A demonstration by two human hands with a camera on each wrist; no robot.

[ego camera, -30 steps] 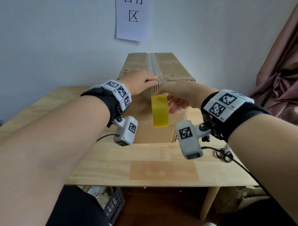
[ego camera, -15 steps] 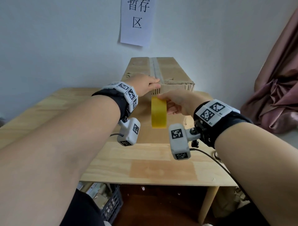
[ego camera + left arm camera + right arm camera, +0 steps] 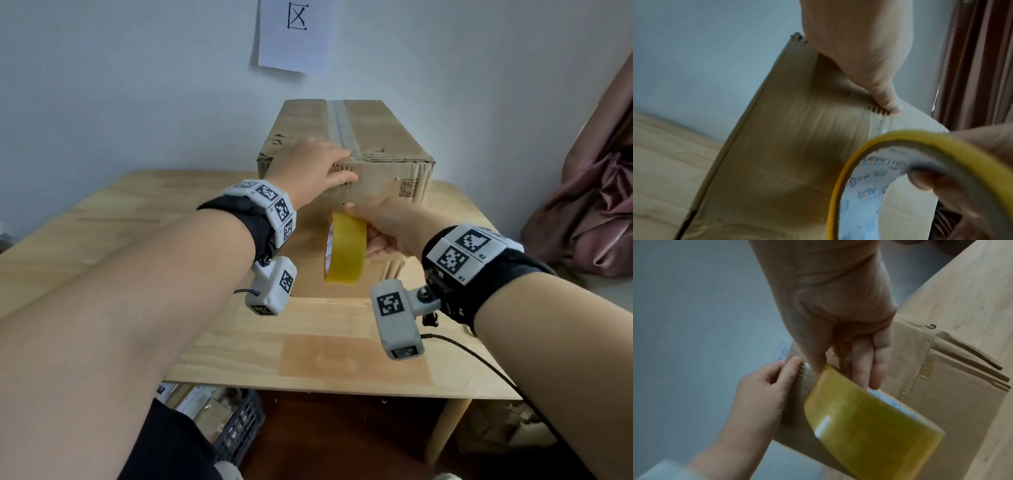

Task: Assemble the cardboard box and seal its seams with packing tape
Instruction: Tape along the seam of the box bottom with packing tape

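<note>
A closed cardboard box (image 3: 376, 137) stands on the table against the wall, with a tape strip (image 3: 342, 123) along its top seam. My left hand (image 3: 322, 164) lies over the box's near top edge, fingers on top. Its thumb (image 3: 884, 97) presses the tape down at the edge. My right hand (image 3: 387, 226) grips a yellow tape roll (image 3: 346, 253) in front of the box's near face, thumb on the rim and fingers through the core. In the right wrist view a clear stretch of tape runs from the roll (image 3: 859, 415) up to the edge beside the left hand (image 3: 760, 391).
The wooden table (image 3: 205, 342) has bare room in front of the box. A paper sign (image 3: 294, 34) hangs on the wall behind. A pink curtain (image 3: 589, 205) is at the right, and a dark crate (image 3: 236, 431) sits under the table.
My right hand has carried the roll down from the box's top edge along the near face. My left hand has stayed on the edge.
</note>
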